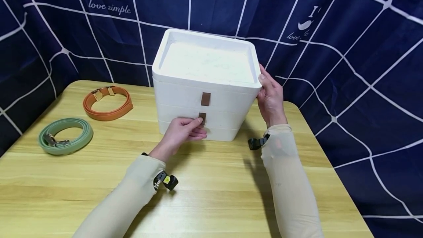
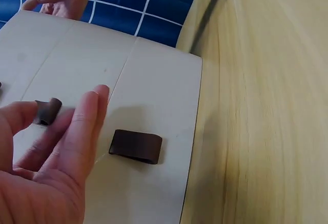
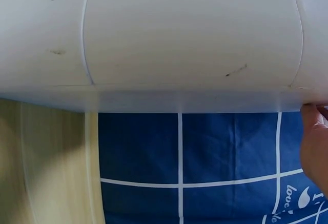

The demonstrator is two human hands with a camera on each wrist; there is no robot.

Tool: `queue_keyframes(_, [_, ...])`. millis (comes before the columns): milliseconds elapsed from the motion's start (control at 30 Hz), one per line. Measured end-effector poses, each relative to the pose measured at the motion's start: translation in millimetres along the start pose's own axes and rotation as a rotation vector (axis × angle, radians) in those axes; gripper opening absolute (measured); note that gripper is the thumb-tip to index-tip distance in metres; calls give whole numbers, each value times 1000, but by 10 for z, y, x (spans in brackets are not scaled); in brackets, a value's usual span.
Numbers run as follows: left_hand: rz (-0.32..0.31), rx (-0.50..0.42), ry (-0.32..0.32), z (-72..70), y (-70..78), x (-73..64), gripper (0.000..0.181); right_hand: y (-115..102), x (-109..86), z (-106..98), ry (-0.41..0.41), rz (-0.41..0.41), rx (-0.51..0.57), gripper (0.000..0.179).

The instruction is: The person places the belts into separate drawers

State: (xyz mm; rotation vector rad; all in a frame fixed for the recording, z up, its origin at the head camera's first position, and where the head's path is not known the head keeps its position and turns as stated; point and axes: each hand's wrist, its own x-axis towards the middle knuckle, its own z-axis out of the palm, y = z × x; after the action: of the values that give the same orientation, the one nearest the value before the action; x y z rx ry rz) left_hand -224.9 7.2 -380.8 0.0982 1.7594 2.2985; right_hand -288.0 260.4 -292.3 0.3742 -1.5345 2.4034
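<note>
A white drawer box (image 1: 211, 61) with a shallow raised rim on top stands on the table. Brown pull tabs mark its front, one of them the upper tab (image 1: 205, 99). My left hand (image 1: 185, 132) pinches the middle pull tab (image 2: 48, 111) between thumb and fingers, with the other fingers stretched out close to the front. Below that, in the left wrist view, a lower pull tab (image 2: 136, 146) sticks out as a loop. At the box's right side, my right hand (image 1: 271, 100) grips the edge near the top, its thumb at the rim and some fingers hidden behind.
To the left on the wooden table (image 1: 205, 201) lie a coiled orange belt (image 1: 109, 115) and a coiled green belt (image 1: 84, 139), both with metal buckles. Dark blue cloth (image 1: 218, 6) with white lines hangs behind and at the sides.
</note>
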Motion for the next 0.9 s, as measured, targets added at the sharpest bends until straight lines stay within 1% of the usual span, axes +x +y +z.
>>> queue_keyframes(133, [33,-14,39,0,-2,5,29,8,2,0,6,3,9,43])
queue_keyframes(167, [43,-29,51,5,1,6,27,9,4,-2,7,8,19,43])
queue_keyframes(267, [68,-84,83,25,14,5,21,16,4,-1,6,-1,2,44])
queue_keyframes(333, [76,-119,95,46,21,3,18,17,3,-2,2,-4,0,44])
queue_keyframes(400, [83,-133,102,67,23,1,17,22,6,-5,-1,-8,-7,44])
queue_keyframes(600, [88,-122,118,114,34,-14,19,11,8,-11,7,12,22,44])
queue_keyframes(633, [85,-115,119,117,42,-19,19,10,7,-9,8,8,12,44])
queue_keyframes(767, [76,-84,109,116,67,-27,19,4,2,-9,10,8,14,45])
queue_keyframes(900, [76,-72,96,118,83,-31,15,-2,5,-2,15,6,2,45])
